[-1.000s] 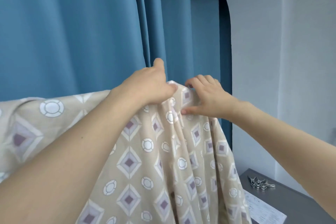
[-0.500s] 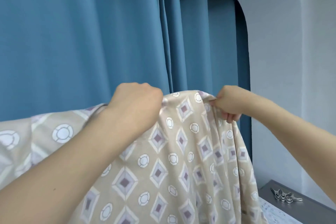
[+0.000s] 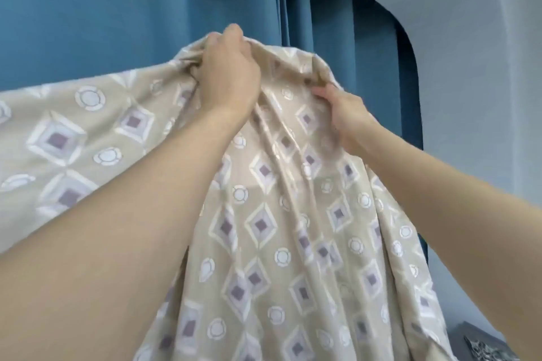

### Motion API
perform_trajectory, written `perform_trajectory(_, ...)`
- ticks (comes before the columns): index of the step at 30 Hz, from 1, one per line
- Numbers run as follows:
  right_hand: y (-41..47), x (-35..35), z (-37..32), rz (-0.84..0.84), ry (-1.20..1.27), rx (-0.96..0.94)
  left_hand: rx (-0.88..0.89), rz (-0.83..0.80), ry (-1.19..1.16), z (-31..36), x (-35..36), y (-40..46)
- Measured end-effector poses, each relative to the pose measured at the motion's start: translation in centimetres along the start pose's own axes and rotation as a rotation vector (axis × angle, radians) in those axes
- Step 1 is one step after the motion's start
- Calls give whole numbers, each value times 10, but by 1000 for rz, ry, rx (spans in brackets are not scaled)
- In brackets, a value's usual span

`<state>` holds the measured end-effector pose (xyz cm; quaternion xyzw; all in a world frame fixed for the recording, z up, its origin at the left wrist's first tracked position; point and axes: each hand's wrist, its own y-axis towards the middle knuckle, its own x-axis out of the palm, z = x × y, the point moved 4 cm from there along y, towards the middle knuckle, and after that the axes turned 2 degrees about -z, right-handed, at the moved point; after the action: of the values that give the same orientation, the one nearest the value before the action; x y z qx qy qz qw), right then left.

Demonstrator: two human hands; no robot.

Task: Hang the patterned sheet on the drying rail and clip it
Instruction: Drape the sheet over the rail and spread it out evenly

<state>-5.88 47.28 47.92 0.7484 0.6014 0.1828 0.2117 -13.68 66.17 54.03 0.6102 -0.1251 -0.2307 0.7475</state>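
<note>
We hold the sheet (image 3: 272, 214) up in the middle of the frame, in front of the blue curtain (image 3: 117, 9) that fills the upper left. The sheet is beige with a print of purple-centred diamonds and white rings. Its top edge is bunched into a peak just above centre, and the cloth falls from there in long folds to the bottom edge of the frame, while another stretch runs off to the left edge.

Our left hand (image 3: 228, 73) is at the peak, fingers curled into the gathered fabric and gripping it, with the thumb at the very top. Our right hand (image 3: 349, 117) is just to the right and a little lower, and it pinches a fold of the same top edge between its fingertips. The two hands are close together but not touching. Both forearms reach in from the bottom corners of the frame.

No rail shows under the cloth, so we cannot tell whether the sheet rests on anything. A pale wall (image 3: 484, 67) fills the right side, and a grey desk (image 3: 469, 331) corner shows at the lower right with some blurred small metal things (image 3: 484, 347) on it.
</note>
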Motion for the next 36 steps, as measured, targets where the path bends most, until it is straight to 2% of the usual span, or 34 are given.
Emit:
perform_trajectory(1,-7,9,-3,1,-224,-55,67,20,56,-3,3,0)
perform_trajectory(3,-25,21,-5,-40,-698,-242,87,-60,238,-29,19,-5)
perform_trajectory(5,-42,36,6,-362,-1006,-268,43,-240,434,-53,29,-17)
perform_trajectory(6,-46,39,19,-543,-1091,-155,-1,-362,512,-62,31,-24)
perform_trajectory(7,-49,40,29,-642,-1122,-4,-66,-544,594,-68,32,-34)
perform_trajectory(8,-48,40,35,-655,-1135,104,-111,-759,664,-73,32,-43)
perform_trajectory(11,-43,41,38,-617,-1151,98,-263,-1422,821,-78,12,-76)
perform_trajectory(12,-41,40,38,-604,-1159,101,-330,-1557,792,-76,4,-86)
perform_trajectory(13,-43,37,38,-598,-1150,124,-342,-1595,710,-71,-3,-93)
perform_trajectory(14,-43,35,40,-591,-1132,156,-315,-1534,613,-63,-12,-96)
perform_trajectory(16,-43,33,40,-585,-1136,198,-279,-1257,412,-44,-33,-95)
perform_trajectory(17,-43,34,39,-591,-1130,202,-270,-1185,386,-38,-45,-97)
perform_trajectory(19,-40,37,41,-569,-1090,185,-152,-1199,583,-37,-67,-117)
perform_trajectory(21,-43,43,42,-515,-1099,186,0,-1106,854,-47,-79,-138)
perform_trajectory(24,-52,53,33,-313,-1138,-105,154,-871,853,-52,-84,-139)
perform_trajectory(26,-75,64,27,-244,-885,-266,123,-925,704,-59,-82,-130)
perform_trajectory(28,-109,81,24,-202,-635,-394,0,-1062,515,-68,-79,-119)
perform_trajectory(30,-134,102,23,-172,-675,-534,-121,-1187,409,-73,-80,-111)
perform_trajectory(32,-141,116,23,-62,-876,-551,-118,-1186,402,-74,-83,-107)
perform_trajectory(33,-138,118,22,-13,-911,-511,-55,-1120,439,-74,-86,-108)
perform_trajectory(36,-131,116,21,68,-939,-399,289,-714,668,-70,-114,-132)
